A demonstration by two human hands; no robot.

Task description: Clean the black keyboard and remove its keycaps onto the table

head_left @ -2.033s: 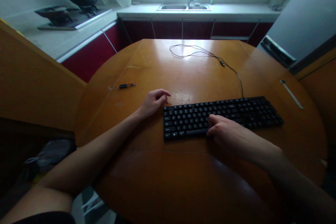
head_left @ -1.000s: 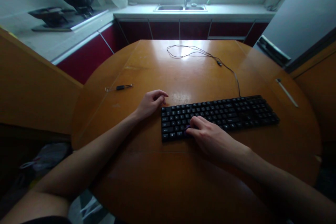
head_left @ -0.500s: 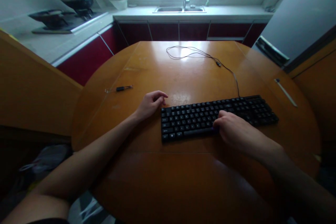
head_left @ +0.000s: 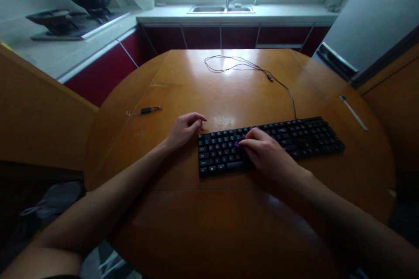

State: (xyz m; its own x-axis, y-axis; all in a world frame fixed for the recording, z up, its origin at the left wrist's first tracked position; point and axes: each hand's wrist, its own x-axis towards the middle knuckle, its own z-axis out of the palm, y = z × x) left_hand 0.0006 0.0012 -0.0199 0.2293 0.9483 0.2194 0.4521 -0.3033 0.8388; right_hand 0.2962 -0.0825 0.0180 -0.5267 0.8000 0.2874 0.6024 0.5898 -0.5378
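Observation:
A black keyboard (head_left: 294,137) lies across the round wooden table (head_left: 229,91), and its thin cable (head_left: 248,67) loops toward the far edge. My right hand (head_left: 265,154) rests over the keyboard's left-middle keys, fingers pinched round a small purple thing (head_left: 236,144) pressed onto the keys; I cannot make out what it is. My left hand (head_left: 183,130) lies on the table at the keyboard's far left corner. Its fingers are loosely curled with nothing in them, and the fingertips sit just beside the corner.
A small black-and-metal tool (head_left: 145,110) lies at the table's left. A pale thin stick (head_left: 353,113) lies near the right rim. Behind are a counter with a sink (head_left: 221,8), a stove with pans (head_left: 70,13), and a wooden panel (head_left: 36,109) at left.
My right hand swept along the keys with the purple thing: left, then right along the bottom row, and now left again and up a row or two. The left hand stayed put.

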